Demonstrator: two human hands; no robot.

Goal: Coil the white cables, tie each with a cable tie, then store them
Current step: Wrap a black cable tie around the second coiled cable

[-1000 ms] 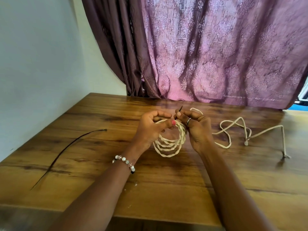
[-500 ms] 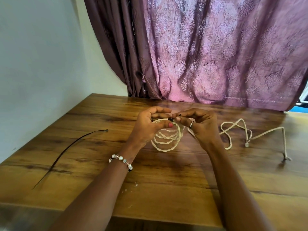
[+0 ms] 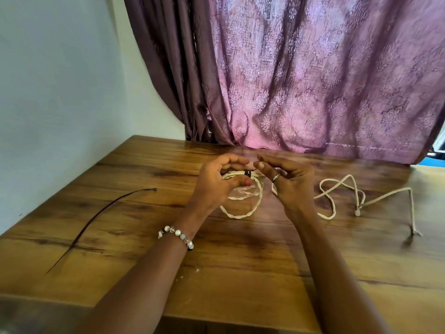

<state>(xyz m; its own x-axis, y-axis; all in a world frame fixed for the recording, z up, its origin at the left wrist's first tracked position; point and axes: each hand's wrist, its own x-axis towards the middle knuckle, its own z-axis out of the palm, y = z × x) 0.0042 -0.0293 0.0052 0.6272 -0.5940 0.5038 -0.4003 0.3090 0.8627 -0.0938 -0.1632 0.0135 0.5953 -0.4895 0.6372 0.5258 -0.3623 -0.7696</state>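
A patterned purple-pink fabric curtain (image 3: 301,75) hangs across the back, its hem reaching the far edge of a broad brown wooden table (image 3: 240,261) with dark grain streaks. A plain pale wall (image 3: 55,88) runs along the table's left side.

Above the middle of the table the person's left hand (image 3: 216,184) curls around the top of a coiled white twisted cable (image 3: 243,206), thumb in front and fingers behind, holding the bundle so that its loops hang down toward the tabletop. A black cable tie (image 3: 248,174) wraps the top of the coil just beside the thumb. The right hand (image 3: 286,182) sits close on the other side; its thumb and forefinger are pressed together on the thin black tail of that tie, the other fingers loosely bent. A silver ring (image 3: 276,177) shows on one finger.

To the right, well apart from the coil, a loose white cable (image 3: 349,191) lies in open loops on the wood, one end trailing off toward the right edge. Whether it joins the coil behind the right hand cannot be told.

On the left part of the table a long spare black cable tie (image 3: 101,218) lies flat, gently curved, head toward the far side.

A bracelet of white and clear beads (image 3: 177,235) circles the left wrist.
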